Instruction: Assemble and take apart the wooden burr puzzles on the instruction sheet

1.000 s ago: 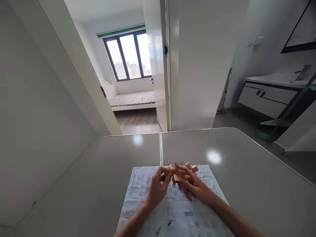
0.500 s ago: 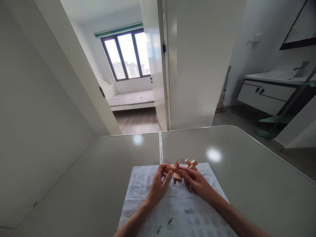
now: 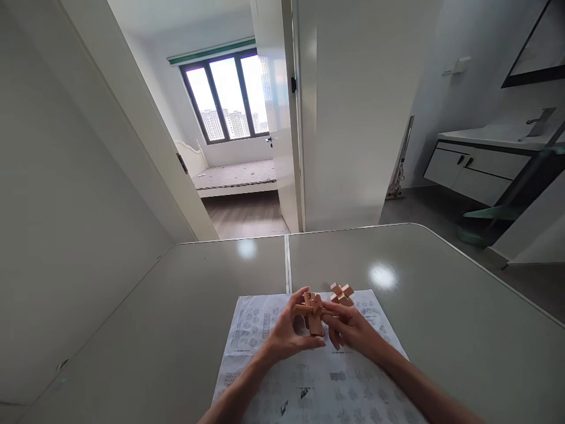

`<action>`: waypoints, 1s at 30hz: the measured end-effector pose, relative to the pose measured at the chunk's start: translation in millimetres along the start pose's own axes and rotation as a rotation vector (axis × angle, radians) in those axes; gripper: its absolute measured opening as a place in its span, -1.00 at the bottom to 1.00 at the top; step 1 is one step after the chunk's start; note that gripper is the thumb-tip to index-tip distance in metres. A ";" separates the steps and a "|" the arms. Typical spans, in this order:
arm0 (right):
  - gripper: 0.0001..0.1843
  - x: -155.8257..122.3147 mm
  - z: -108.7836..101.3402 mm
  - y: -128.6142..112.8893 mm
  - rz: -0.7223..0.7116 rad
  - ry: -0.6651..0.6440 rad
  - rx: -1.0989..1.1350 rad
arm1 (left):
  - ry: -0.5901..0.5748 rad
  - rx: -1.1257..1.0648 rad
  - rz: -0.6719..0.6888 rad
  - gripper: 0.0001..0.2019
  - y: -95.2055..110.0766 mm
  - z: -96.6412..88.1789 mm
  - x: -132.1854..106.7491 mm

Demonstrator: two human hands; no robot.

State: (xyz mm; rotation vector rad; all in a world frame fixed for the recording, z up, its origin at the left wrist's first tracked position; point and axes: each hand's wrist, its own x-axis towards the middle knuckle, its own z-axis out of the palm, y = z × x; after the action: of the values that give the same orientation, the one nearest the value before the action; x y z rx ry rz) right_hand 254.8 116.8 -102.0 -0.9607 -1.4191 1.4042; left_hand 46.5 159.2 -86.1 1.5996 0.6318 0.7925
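Both hands hold a wooden burr puzzle (image 3: 315,321) of crossed reddish-brown bars above a printed paper sheet (image 3: 304,368). My left hand (image 3: 289,330) grips it between the index finger at its far end and the thumb at its near end. On the other side, the fingers of my right hand (image 3: 348,325) close on the bar that sticks out to the right. Fingers cover part of that bar. Just beyond my right hand, a second, paler wooden puzzle (image 3: 342,294) rests at the sheet's far edge.
The sheet lies on a glossy grey-green table (image 3: 176,330) with a seam running away from me. Past the far edge stand a white wall (image 3: 353,118) and an open door (image 3: 276,118). A sink cabinet (image 3: 477,165) is off to the right.
The puzzle has tipped, so its upright bar now points toward me. My left thumb has slid from the left bar to the near end, and the index finger has risen to the far end.
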 end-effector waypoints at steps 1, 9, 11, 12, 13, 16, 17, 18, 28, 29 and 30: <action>-0.27 0.1 -0.2 1.0 -0.003 -0.003 0.011 | -0.001 -0.008 -0.007 -0.01 0.8 0.1 -0.2; -0.32 1.4 4.4 13.5 -0.033 0.024 0.031 | 0.037 0.115 0.014 -0.16 7.5 -0.7 -2.6; -0.33 1.3 6.3 14.6 -0.035 0.045 -0.017 | 0.083 0.172 0.031 -0.19 8.6 -0.1 -3.3; -0.33 1.2 7.2 14.9 -0.035 0.056 -0.041 | 0.097 0.191 0.038 -0.20 8.9 0.2 -3.6; -0.34 1.0 8.1 15.1 -0.038 0.069 -0.060 | 0.104 0.200 0.041 -0.21 9.0 0.5 -3.7; -0.36 0.0 10.6 14.9 -0.048 0.106 -0.094 | 0.095 0.198 0.040 -0.23 8.7 0.5 -3.6; -0.37 -0.3 11.4 14.6 -0.052 0.116 -0.098 | 0.091 0.197 0.042 -0.24 8.5 0.3 -3.4; -0.38 -0.6 12.2 14.1 -0.057 0.126 -0.099 | 0.089 0.199 0.046 -0.24 8.2 0.1 -3.3; -0.54 0.9 15.6 8.9 -0.067 0.199 -0.019 | 0.036 0.098 0.016 -0.29 8.1 1.0 -2.2; -0.54 1.1 15.2 8.6 -0.066 0.200 -0.017 | 0.038 0.106 0.009 -0.29 8.1 0.6 -2.1; -0.54 1.2 14.9 8.4 -0.066 0.200 -0.015 | 0.045 0.118 0.002 -0.29 8.3 0.1 -2.0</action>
State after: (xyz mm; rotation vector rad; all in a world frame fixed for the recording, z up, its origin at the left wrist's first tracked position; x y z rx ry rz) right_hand 239.7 113.9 -109.6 -1.0243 -1.3017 1.2156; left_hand 45.2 156.2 -78.2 1.6939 0.7204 0.8072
